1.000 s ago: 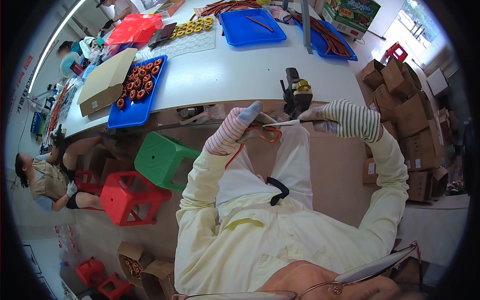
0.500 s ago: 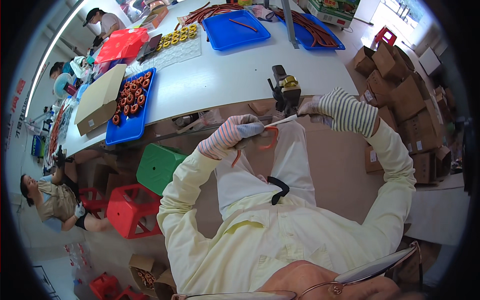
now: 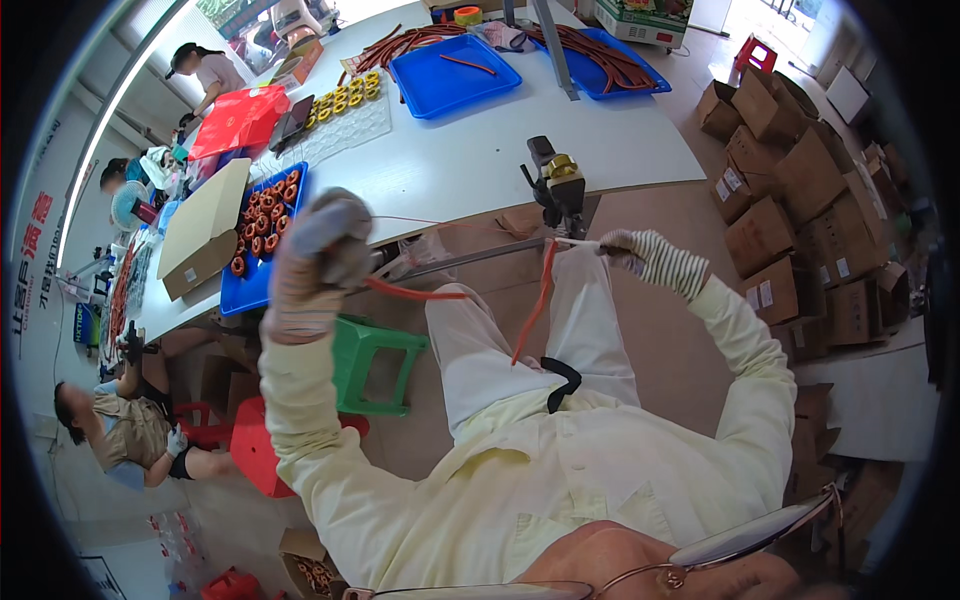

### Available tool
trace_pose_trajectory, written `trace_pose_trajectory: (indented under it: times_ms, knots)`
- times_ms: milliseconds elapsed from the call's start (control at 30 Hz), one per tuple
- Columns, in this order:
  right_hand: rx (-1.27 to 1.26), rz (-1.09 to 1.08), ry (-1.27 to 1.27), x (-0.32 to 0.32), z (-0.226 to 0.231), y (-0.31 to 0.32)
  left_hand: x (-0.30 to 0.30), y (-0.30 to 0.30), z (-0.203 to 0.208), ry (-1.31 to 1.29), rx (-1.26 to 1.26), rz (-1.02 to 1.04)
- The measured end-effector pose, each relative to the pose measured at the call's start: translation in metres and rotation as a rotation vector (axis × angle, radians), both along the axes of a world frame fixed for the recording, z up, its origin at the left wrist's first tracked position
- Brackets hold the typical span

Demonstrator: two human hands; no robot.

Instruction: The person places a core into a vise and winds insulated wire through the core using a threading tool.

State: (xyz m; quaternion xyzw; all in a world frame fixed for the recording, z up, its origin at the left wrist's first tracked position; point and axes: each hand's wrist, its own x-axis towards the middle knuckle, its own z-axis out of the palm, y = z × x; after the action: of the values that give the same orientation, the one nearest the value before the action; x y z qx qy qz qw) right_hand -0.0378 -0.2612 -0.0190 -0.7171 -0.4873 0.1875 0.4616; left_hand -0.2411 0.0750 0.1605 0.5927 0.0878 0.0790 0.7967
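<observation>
My left hand (image 3: 325, 245), in a striped glove and smeared by motion, is raised near the table's front edge, beside a blue tray. Out of it comes a short orange-red cord (image 3: 415, 292), its free end pointing right, and a thin reddish line runs from the hand toward the clamp. My right hand (image 3: 650, 260), also gloved, is closed on a thin white strip (image 3: 580, 242). From the strip's left end a second orange-red cord (image 3: 535, 305) hangs over my lap. Just above stands a black clamp with a brass-coloured part (image 3: 563, 175) at the table edge.
A blue tray (image 3: 228, 297) of orange-red rings lies left beside an open carton (image 3: 205, 235). Further back are another blue tray (image 3: 455, 98), yellow rings (image 3: 345, 98) and cord bundles. Green (image 3: 375, 360) and red stools stand left, near a seated person. Cartons (image 3: 765, 235) are piled right.
My left hand has pulled away up and left from my right hand with an orange-red cord. My right hand has dropped slightly and moved left. The view has shifted a little.
</observation>
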Motion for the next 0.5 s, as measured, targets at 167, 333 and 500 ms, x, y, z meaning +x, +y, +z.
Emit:
trace_pose_trajectory:
  times_ms: [167, 333, 500]
  knots:
    - [0.141, 0.045, 0.081, -0.023, -0.032, 0.002, 0.012, -0.011, 0.053, 0.019, 0.359, -0.156]
    - [0.511, -0.327, 0.476, -0.058, 0.013, 0.05, 0.049, -0.038, 0.105, -0.085, 0.851, -0.284]
    - [0.51, 0.078, 0.538, -0.072, 0.017, 0.107, 0.062, -0.031, 0.144, -0.138, 0.527, -0.183]
